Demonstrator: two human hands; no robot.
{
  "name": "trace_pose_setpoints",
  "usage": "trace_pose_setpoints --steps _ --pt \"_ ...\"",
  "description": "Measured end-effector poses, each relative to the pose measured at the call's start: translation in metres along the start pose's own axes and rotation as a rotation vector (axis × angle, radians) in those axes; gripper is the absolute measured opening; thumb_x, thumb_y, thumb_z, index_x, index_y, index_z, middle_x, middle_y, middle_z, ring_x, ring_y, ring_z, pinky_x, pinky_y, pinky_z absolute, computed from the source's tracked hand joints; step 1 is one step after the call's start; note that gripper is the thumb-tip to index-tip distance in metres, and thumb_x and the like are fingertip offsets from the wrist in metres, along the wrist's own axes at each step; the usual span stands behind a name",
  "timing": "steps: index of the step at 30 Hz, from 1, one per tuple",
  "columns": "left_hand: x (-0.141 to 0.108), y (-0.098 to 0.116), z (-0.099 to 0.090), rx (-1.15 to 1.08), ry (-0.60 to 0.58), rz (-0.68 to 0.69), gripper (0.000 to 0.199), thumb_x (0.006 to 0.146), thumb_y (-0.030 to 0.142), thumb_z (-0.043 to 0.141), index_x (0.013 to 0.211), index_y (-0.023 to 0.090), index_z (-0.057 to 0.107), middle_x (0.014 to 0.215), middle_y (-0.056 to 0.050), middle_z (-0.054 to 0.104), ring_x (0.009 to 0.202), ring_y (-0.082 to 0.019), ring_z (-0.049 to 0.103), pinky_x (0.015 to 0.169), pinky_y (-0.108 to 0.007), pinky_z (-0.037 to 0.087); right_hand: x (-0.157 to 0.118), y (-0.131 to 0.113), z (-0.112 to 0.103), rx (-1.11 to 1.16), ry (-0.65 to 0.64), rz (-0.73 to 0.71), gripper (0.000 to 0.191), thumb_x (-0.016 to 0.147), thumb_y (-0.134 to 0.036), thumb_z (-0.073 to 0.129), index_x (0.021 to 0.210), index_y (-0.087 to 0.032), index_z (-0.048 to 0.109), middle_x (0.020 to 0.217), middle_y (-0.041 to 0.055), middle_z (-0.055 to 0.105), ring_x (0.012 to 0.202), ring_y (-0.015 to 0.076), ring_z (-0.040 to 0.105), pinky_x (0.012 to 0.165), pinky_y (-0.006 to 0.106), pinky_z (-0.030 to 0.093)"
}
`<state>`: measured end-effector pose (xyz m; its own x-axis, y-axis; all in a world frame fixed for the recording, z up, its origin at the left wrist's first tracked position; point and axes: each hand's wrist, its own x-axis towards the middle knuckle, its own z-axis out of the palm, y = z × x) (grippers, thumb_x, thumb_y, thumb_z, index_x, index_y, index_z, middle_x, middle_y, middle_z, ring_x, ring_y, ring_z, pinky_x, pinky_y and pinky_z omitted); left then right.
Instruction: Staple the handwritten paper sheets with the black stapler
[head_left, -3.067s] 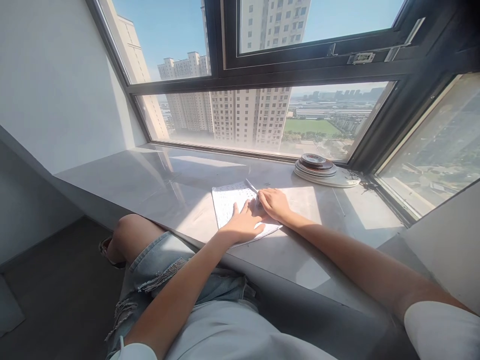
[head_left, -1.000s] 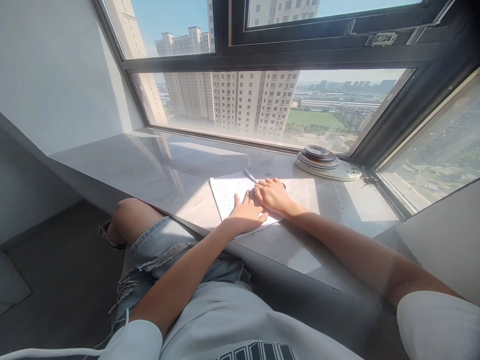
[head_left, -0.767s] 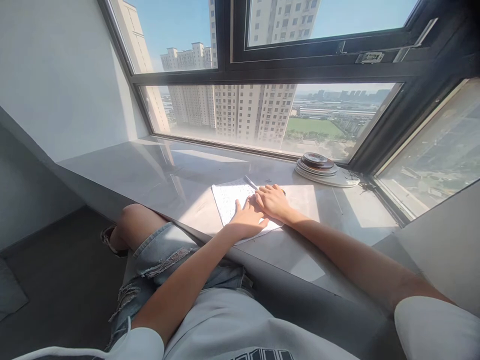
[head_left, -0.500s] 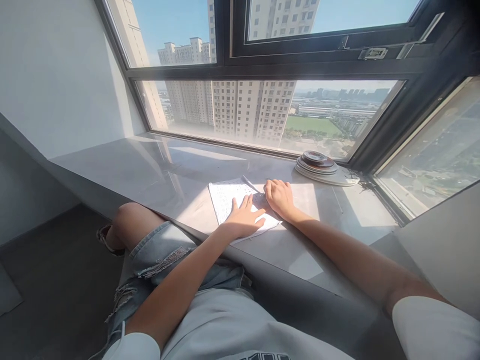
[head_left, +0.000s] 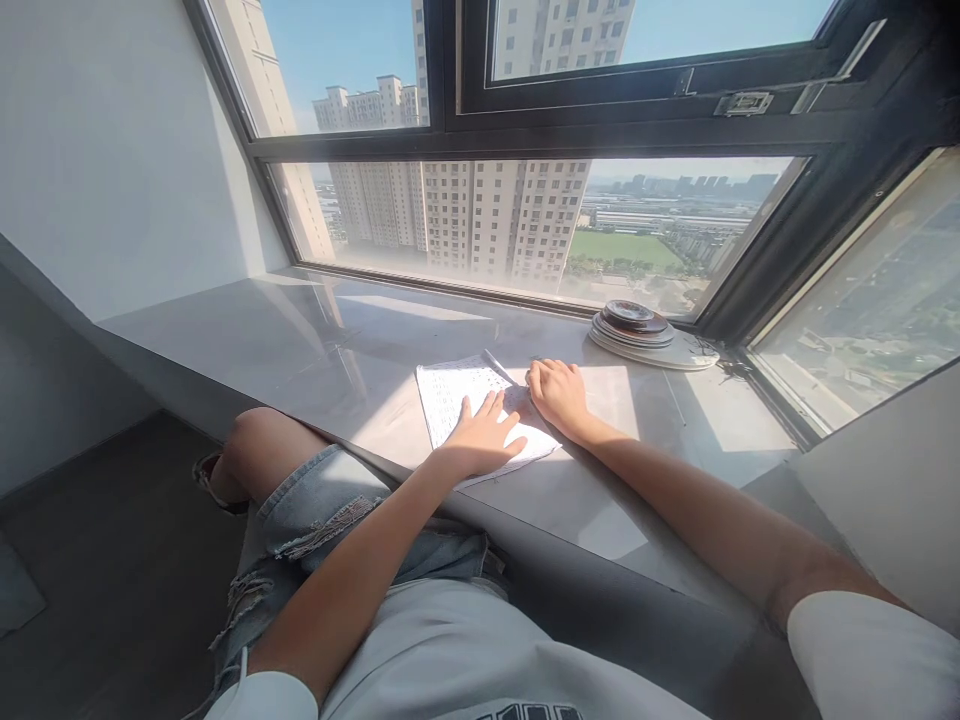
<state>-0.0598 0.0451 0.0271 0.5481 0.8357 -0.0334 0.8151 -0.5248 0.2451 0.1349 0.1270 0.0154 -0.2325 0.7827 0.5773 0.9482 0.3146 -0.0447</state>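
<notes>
Sunlit window ledge [head_left: 240, 335], w/ written-on paper [head_left: 444, 391] nr its front edge. L hand [head_left: 482, 438] flat on paper, fingers spread; R hand [head_left: 559, 396] curled at R side, grip unclear. Paper could crease if L hand slid.

Hard sunlight through the window [head_left: 517, 146]

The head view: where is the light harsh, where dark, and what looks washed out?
Head view: sunlight washes out the paper, its writing too small and pale to read; head view: a shadow lies on it beside the right hand; head view: bright patches streak the windowsill, while the floor lies dim.
</notes>
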Motion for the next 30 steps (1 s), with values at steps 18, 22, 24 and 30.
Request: trace_pose_setpoints --steps 18,22,24,30 --pt "-0.009 -0.005 -0.005 -0.093 0.019 -0.011 0.079 0.103 0.055 0.037 0.17 0.013 0.028 0.18 -0.012 0.018 0.168 -0.026 0.01 0.138 -0.05 0.006 -0.002 0.003 0.003 -0.042 0.018 -0.049 0.038 0.109 -0.025 0.038 0.082 -0.022 0.064 0.086 0.0088 0.073 0.081 0.0234 0.059 0.074 0.037 0.026" --pt "-0.014 -0.008 -0.013 -0.114 -0.005 -0.003 0.081 0.104 0.056 0.039 0.17 0.012 0.029 0.179 -0.011 0.02 0.167 -0.031 0.015 0.138 -0.046 0.011 0.0 -0.002 0.0 -0.083 -0.089 -0.063 0.037 0.11 -0.026 0.039 0.084 -0.021 0.065 0.089 0.0099 0.075 0.083 0.0239 0.062 0.071 0.036 0.026" --pt "-0.016 -0.014 -0.015 -0.123 -0.006 0.016 0.078 0.104 0.058 0.04 0.169 0.014 0.034 0.179 -0.009 0.025 0.166 -0.032 0.02 0.138 -0.044 0.013 0.004 -0.003 -0.005 -0.084 -0.166 -0.054 0.039 0.111 -0.031 0.038 0.086 -0.021 0.066 0.093 0.0111 0.076 0.087 0.0248 0.063 0.071 0.035 0.028" --pt "-0.013 -0.036 -0.005 -0.16 0.025 0.094 0.071 0.106 0.06 0.042 0.169 0.029 0.036 0.179 0.002 0.022 0.167 -0.025 0.018 0.138 -0.042 0.007 0.021 0.023 -0.027 0.047 -0.472 -0.221 0.02 0.099 -0.04 0.067 0.104 -0.021 0.062 0.102 0.0101 0.074 0.087 0.0234 0.066 0.069 0.03 0.036"
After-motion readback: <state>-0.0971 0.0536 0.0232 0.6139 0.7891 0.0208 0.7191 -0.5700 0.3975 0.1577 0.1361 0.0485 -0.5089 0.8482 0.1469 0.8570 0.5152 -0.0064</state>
